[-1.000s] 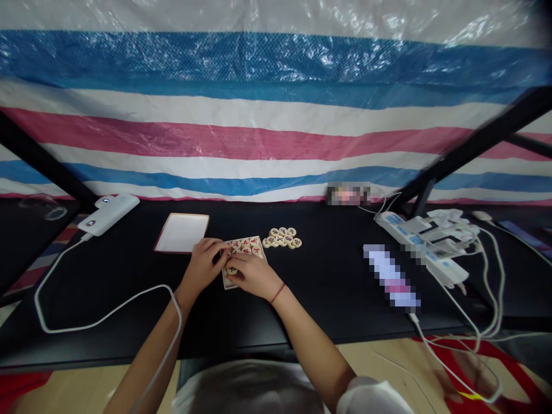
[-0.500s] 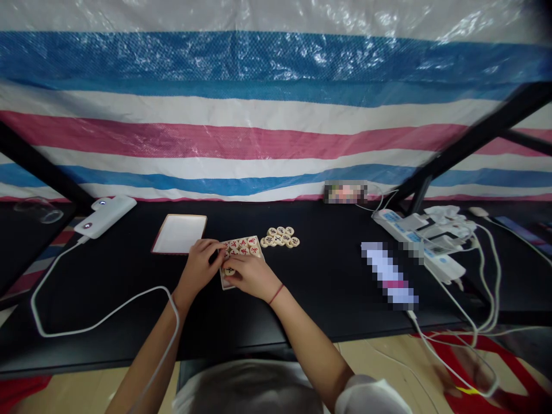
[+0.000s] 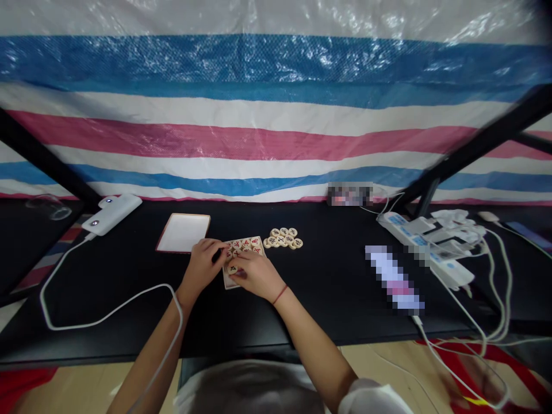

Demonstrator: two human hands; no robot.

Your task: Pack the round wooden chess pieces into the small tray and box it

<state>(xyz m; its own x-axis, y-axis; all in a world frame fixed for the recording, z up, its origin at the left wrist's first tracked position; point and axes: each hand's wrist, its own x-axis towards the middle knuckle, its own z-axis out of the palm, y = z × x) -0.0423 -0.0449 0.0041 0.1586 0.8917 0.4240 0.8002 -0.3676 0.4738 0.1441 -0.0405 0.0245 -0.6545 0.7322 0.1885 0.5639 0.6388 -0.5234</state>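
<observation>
A small tray (image 3: 227,282) of round wooden chess discs (image 3: 246,245) with red and black characters lies on the black table (image 3: 328,287). My left hand (image 3: 202,265) rests curled against the tray's left edge. My right hand (image 3: 259,273) lies over the tray's near part, fingertips pinched on a black-marked disc (image 3: 233,268). A loose cluster of discs (image 3: 283,237) sits just right of the tray. The tray's near half is hidden under my hands.
A white lid with a red rim (image 3: 183,232) lies left of the tray. A white power bank (image 3: 112,213) and its cable (image 3: 107,310) sit at the left. Power strips with plugs and cords (image 3: 435,241) crowd the right. A striped tarp (image 3: 276,126) hangs behind.
My right hand's fingertips have shifted slightly up on the tray with the black-marked disc. The left hand has stayed at the tray's edge.
</observation>
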